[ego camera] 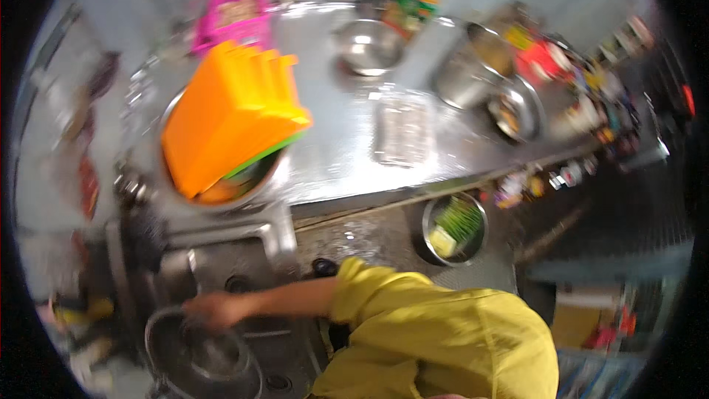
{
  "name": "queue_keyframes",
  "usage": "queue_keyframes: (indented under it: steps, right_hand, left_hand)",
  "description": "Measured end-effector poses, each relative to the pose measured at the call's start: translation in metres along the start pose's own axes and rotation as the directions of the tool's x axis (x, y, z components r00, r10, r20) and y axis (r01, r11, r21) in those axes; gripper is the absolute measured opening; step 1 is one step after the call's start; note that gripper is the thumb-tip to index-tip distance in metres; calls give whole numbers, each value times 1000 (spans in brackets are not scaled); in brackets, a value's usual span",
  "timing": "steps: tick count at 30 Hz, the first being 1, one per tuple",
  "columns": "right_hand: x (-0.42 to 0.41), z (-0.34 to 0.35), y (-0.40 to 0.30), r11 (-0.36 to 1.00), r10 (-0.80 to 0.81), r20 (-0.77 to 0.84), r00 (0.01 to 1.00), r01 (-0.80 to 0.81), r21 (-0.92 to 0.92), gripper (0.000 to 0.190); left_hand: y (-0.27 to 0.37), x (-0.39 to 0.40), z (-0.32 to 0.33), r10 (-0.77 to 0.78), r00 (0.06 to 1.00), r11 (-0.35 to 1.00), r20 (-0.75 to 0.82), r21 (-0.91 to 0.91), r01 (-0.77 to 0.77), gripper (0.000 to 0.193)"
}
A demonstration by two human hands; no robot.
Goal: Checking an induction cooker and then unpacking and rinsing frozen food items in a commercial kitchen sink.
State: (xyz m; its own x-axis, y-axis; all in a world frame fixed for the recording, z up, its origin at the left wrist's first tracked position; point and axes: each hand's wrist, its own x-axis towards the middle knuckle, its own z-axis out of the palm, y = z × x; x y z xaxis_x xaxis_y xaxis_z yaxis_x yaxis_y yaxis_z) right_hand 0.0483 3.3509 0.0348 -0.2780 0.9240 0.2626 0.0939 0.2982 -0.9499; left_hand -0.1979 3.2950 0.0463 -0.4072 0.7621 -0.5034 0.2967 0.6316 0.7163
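Note:
My one visible hand (pixel 213 310) reaches into a metal sink at the lower left, over the upper rim of a large round metal basin (pixel 148 338). A smaller round vessel (pixel 221 352) seems to sit inside that basin. The hand is blurred, so whether its fingers grip anything does not show. It appears to be my left hand, at the end of a bare forearm in a yellow sleeve. My right hand is out of view. Behind the sink, orange plastic baskets (pixel 221 122) stand tilted in a big metal pot.
On the metal counter (pixel 332 160) are a pink basket (pixel 238 16), a steel bowl (pixel 371 47), a clear-wrapped package (pixel 404 130) and a steel pot (pixel 468 72). Below the counter's edge, a metal bowl (pixel 454 227) holds green stalks. A faucet (pixel 130 180) rises beside the sink.

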Motion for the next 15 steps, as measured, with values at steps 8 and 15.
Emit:
queue_keyframes:
  steps: [8, 15]
  right_hand:
    - [14, -31, 30, 884, 465, -212, 860, -463, 60, 49]
    - [25, -27, -14, 892, 451, -342, 824, -424, 155, 26]
  left_hand:
    - [76, -57, -24, 264, 947, 926, -185, -226, -302, 33]
    - [1, -41, -31, -4, 995, 979, -99, -204, -16, 34]
